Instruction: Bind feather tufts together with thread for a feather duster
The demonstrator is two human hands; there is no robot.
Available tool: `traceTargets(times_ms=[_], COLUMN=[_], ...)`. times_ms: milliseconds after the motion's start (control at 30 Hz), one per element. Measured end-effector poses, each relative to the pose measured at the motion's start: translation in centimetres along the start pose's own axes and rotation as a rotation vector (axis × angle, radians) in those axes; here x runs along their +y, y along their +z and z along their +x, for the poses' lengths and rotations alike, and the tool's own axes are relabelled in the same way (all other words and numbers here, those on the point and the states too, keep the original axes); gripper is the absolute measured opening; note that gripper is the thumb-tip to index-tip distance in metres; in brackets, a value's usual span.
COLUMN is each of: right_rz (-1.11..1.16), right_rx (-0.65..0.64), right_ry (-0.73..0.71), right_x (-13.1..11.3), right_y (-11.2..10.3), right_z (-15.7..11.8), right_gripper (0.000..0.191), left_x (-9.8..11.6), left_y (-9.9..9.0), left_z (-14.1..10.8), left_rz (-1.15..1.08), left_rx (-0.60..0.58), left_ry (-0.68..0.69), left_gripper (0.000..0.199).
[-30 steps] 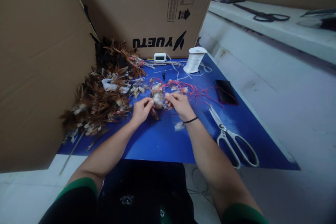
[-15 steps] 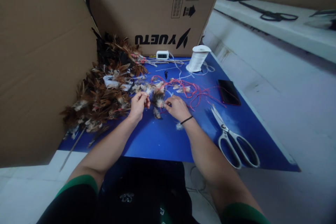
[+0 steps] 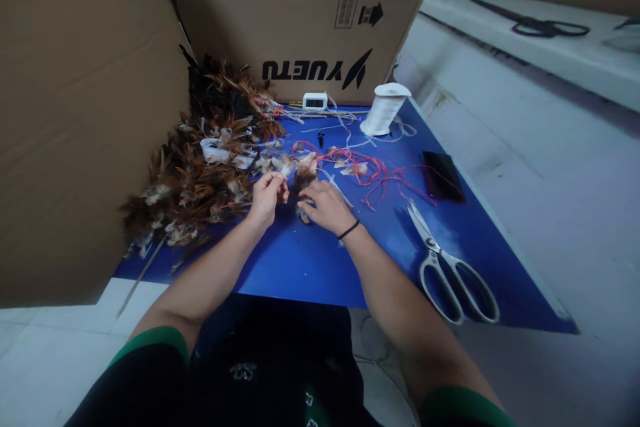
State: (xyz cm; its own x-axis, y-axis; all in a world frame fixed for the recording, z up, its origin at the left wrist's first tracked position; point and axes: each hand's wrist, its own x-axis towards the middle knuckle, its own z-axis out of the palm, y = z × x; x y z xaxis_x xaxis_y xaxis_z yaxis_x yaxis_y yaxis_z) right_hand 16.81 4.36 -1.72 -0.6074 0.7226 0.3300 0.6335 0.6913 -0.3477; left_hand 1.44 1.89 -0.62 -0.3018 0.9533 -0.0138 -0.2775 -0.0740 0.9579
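My left hand [image 3: 267, 199] is closed in a pinch beside the pile of brown feathers [image 3: 195, 167]. What its fingertips hold is too small to make out, with pale fluff just behind them. Close to its right, my right hand [image 3: 327, 207] reaches inward, thumb and fingers apart. Its fingers are over a small dark-and-white feather tuft [image 3: 304, 177], partly hiding it. Tangled pink string [image 3: 367, 170] lies behind the right hand, among loose pale feathers. A thin white strip [image 3: 336, 185] runs out beside its knuckles.
Large silver scissors [image 3: 447, 267] lie on the blue table [image 3: 310, 267] at the right, below a dark phone [image 3: 443, 177]. A white ribbon spool [image 3: 384, 110] and small white digital display [image 3: 315, 101] stand at the back. Cardboard [image 3: 320, 13] walls the back and left.
My right hand has moved slightly left, over the feathers, its fingers opening from a pinch. The left hand keeps its pinch. The whole view has shifted a little.
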Motion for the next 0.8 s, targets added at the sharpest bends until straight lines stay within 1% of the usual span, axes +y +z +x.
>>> traceTargets(times_ms=[67, 167, 300, 367, 400, 500, 567, 633, 700, 800], right_rz=[-0.055, -0.066, -0.007, 0.055, 0.094, 0.209, 0.288, 0.375, 0.433, 0.408], right_rx=[-0.049, -0.106, -0.117, -0.077, -0.037, 0.138, 0.231, 0.263, 0.274, 0.302], right_ry=[0.011, 0.015, 0.007, 0.01, 0.01, -0.005, 0.019, 0.075, 0.107, 0.038], right_x=[-0.4, -0.8, -0.8, -0.7, -0.6, -0.4, -0.3, -0.3, -0.2, -0.3], right_y=[0.1, 0.4, 0.9, 0.8, 0.6, -0.5, -1.4, -2.0, -2.3, -2.3], right_z=[0.1, 0.2, 0.2, 0.2, 0.2, 0.1, 0.0, -0.2, -0.3, -0.5], right_gripper=[0.016, 0.009, 0.006, 0.007, 0.007, 0.008, 0.009, 0.009, 0.008, 0.009], left_x=[-0.1, -0.2, -0.2, -0.2, -0.2, -0.5, -0.7, -0.9, -0.9, -0.8], left_y=[0.0, -0.1, -0.2, -0.2, -0.2, -0.2, -0.3, -0.4, -0.5, -0.6], left_z=[0.0, 0.0, 0.0, 0.0, 0.0, 0.1, 0.1, 0.0, -0.2, -0.6], left_rz=[-0.003, -0.006, -0.001, 0.007, 0.017, 0.099, 0.201, 0.343, 0.519, 0.789], left_rx=[-0.007, -0.016, -0.032, -0.039, -0.042, -0.05, -0.064, -0.09, -0.122, -0.16], left_ry=[-0.003, -0.003, -0.002, -0.001, 0.001, 0.032, 0.075, 0.14, 0.232, 0.431], left_gripper=[0.017, 0.017, 0.018, 0.019, 0.019, 0.019, 0.018, 0.019, 0.02, 0.02])
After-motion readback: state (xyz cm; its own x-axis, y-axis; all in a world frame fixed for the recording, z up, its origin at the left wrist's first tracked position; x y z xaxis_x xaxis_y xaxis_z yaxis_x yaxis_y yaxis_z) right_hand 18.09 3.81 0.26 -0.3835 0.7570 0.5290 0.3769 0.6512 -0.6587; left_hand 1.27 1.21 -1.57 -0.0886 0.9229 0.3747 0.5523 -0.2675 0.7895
